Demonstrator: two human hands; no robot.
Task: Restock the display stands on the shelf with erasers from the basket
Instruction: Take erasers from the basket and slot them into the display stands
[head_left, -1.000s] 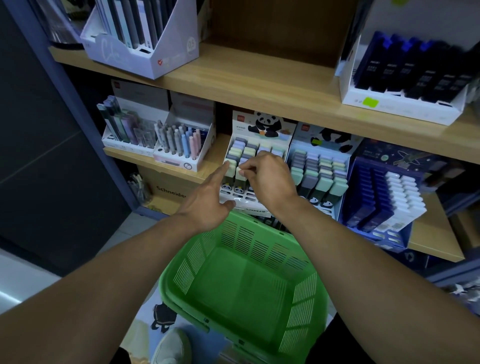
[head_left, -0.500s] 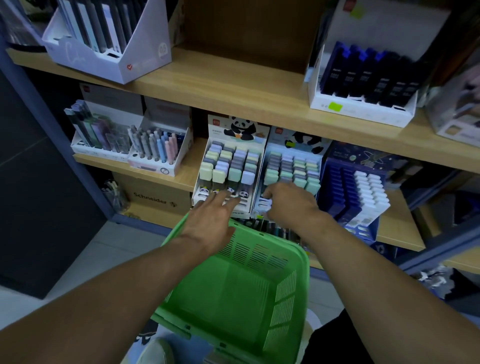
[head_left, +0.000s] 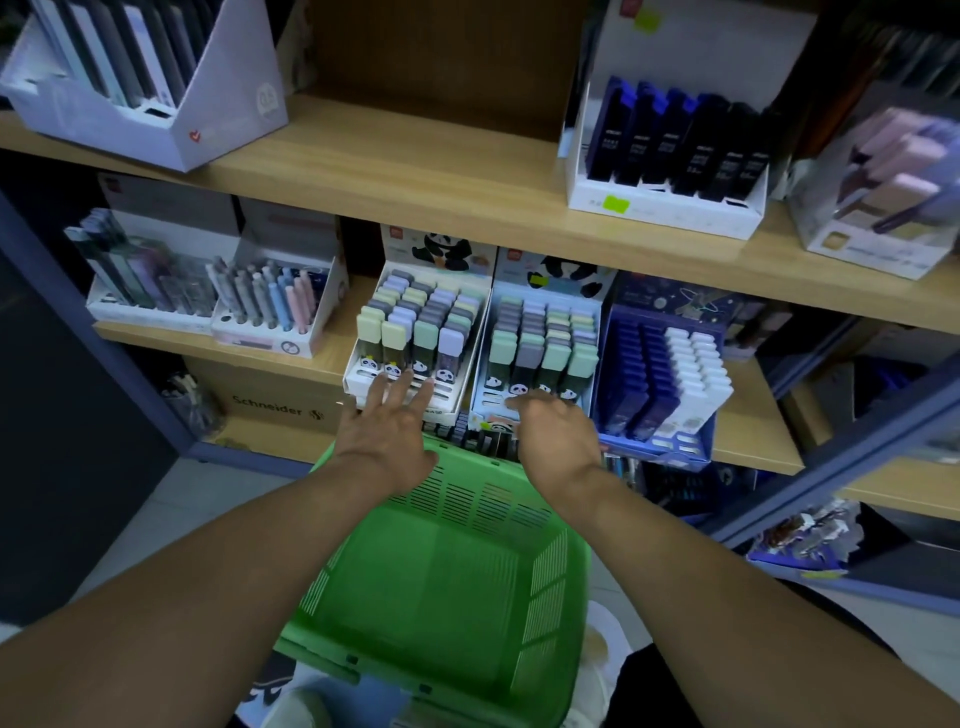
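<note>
Since a second ago we have drawn both hands down from the erasers of the left stand (head_left: 415, 332): the left hand (head_left: 387, 436) then pointed at the front row and the right hand (head_left: 558, 439) pinched at it, and now each lies at the foot of its own stand. Half a second ago they were already low, and the view has since tipped so the shelf (head_left: 467, 192) sits higher and closer.

Our left grip is apart, fingers (head_left: 402, 387) straight and spread, their tips on the white front lip of the left stand just below the front erasers (head_left: 410, 343); it holds nothing. Our right grip is curled, knuckles up, fingertips at the front lip of the right stand (head_left: 540, 353) just under its green and grey erasers; we cannot tell whether it pinches anything.

Both stands sit side by side on the middle shelf, under panda cards, their rows filled to the front. The green basket (head_left: 447, 571) hangs below our wrists, its far rim touching or just under them, against the shelf edge; its floor shows bare green plastic.

To the right stands a blue box (head_left: 660, 384); to the left, pen boxes (head_left: 280, 306).
</note>
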